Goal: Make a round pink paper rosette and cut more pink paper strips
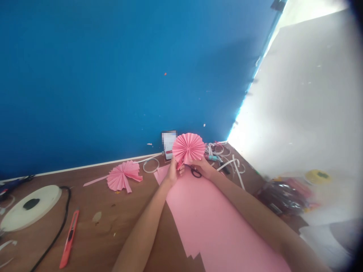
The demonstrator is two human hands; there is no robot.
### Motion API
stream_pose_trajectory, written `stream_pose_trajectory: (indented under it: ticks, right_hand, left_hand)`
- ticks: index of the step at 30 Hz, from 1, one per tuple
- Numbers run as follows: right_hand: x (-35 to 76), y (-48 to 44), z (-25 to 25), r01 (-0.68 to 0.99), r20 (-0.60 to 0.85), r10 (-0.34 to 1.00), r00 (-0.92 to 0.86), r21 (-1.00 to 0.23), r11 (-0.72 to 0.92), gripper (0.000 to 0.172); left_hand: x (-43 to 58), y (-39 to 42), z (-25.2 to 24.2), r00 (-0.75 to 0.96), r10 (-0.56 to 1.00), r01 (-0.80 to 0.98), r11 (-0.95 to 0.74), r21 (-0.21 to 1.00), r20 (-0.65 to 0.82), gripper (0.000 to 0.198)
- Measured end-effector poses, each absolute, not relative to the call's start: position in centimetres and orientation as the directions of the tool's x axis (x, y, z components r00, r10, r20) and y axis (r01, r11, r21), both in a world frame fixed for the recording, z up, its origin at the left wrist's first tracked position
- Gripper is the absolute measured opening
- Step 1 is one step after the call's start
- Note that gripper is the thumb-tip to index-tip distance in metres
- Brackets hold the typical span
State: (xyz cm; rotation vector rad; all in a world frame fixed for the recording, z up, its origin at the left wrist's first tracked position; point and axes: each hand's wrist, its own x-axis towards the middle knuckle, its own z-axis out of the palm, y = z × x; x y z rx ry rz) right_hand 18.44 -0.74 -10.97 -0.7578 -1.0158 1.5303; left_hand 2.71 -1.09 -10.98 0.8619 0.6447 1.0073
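A pleated pink paper rosette [188,147], fanned out almost to a full circle, is held up between both hands. My left hand [172,173] grips its lower left edge, where a folded end hangs down. On the lower right edge, my right hand [202,166] pinches the paper with fingers closed. Large pink paper sheets [204,211] lie beneath my forearms. The dark handle of a pair of scissors [196,173] shows on the sheets just below my right hand. To the left rests a second pleated pink fan [121,176], partly opened, with a pink strip sticking out.
A phone [169,143] leans on the blue wall behind the rosette. A red box cutter [69,240], a black cable [64,223] and a white spool [31,207] lie left. White strips [236,164] and a clear ring [151,165] are near the wall. Plastic packets [286,196] are at right.
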Motion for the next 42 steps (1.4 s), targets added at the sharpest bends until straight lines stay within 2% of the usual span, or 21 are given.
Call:
stream_pose_trajectory:
  ticks: [7,15,24,29,32,36,40,42]
  right_hand:
    - [18.5,-0.83,-10.7,-0.441,0.069,0.975,-0.211,-0.897,-0.032,0.053]
    - [18.55,-0.78,-10.8,-0.432,0.061,0.978,-0.2,-0.901,-0.032,0.053]
    - [18.32,-1.11,-10.2,-0.457,0.133,0.964,-0.231,-0.889,0.014,0.058]
    - [18.37,-0.74,-10.63,-0.476,0.139,0.957,-0.254,-0.879,0.001,0.046]
    - [18.55,-0.56,-10.99,-0.457,0.124,0.96,-0.251,-0.889,-0.004,0.036]
    - [18.68,-0.52,-11.19,-0.453,0.127,0.962,-0.242,-0.892,0.003,0.034]
    - [18.66,-0.64,-11.07,-0.441,0.136,0.958,-0.252,-0.898,0.012,0.041]
    - [18.62,-0.67,-11.06,-0.444,0.142,0.956,-0.259,-0.896,0.013,0.046]
  left_hand:
    - [2.93,-1.07,-11.32,0.352,0.934,-0.397,0.209,0.894,-0.062,0.053]
    - [2.82,-0.89,-11.46,0.387,0.921,-0.413,0.205,0.887,-0.033,0.042]
    - [2.68,-1.31,-11.32,0.331,0.943,-0.428,0.118,0.896,0.034,0.028]
    - [2.63,-1.13,-11.54,0.35,0.935,-0.431,0.107,0.896,0.056,0.028]
    - [2.62,-0.98,-11.68,0.374,0.925,-0.407,0.099,0.908,0.067,0.027]
    - [2.77,-1.01,-11.64,0.358,0.93,-0.367,0.058,0.928,0.083,0.025]
    - [2.98,-1.4,-11.39,0.352,0.928,-0.299,-0.011,0.954,0.121,0.02]
    - [3.07,-1.62,-11.24,0.33,0.939,-0.218,-0.025,0.976,0.098,0.025]
